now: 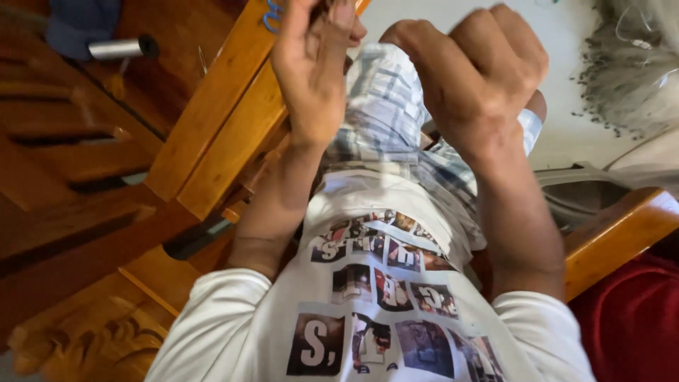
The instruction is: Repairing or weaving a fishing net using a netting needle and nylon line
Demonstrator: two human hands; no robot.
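You are raising both hands in front of your chest. Your left hand (315,67) is pinching a thin blue looped cord (271,15) at its fingertips, by the upper edge of the slanting orange-brown wooden beam (219,113). Your right hand (475,67), farther from the cord, is clenching into a fist; whether anything is inside, you cannot tell.
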